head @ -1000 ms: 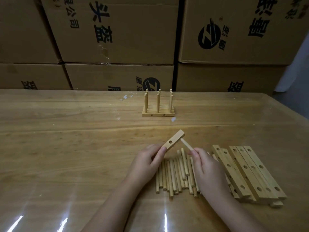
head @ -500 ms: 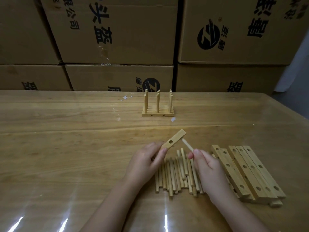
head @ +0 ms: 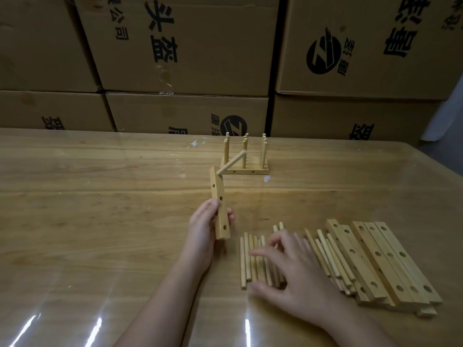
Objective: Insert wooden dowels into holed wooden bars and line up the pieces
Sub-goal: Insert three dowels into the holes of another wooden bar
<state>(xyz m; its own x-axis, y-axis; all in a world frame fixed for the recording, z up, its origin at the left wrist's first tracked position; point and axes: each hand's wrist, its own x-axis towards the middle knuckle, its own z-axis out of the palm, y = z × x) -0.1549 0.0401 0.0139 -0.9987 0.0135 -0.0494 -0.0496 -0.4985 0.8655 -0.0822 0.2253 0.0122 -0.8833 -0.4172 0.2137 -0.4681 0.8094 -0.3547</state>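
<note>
holed bar upright in left hand, fingers wrapped round lower half, one dowel angled from top hole. bar left of loose dowel pile; right hand spread flat over pile, grasping nothing.

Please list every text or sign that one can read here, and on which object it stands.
"头盔", rotated: upper middle carton.
"公司", smaller: same carton.
Round logo mark: upper right carton, lower middle carton.
Remaining characters: cut off or unreadable.
</note>
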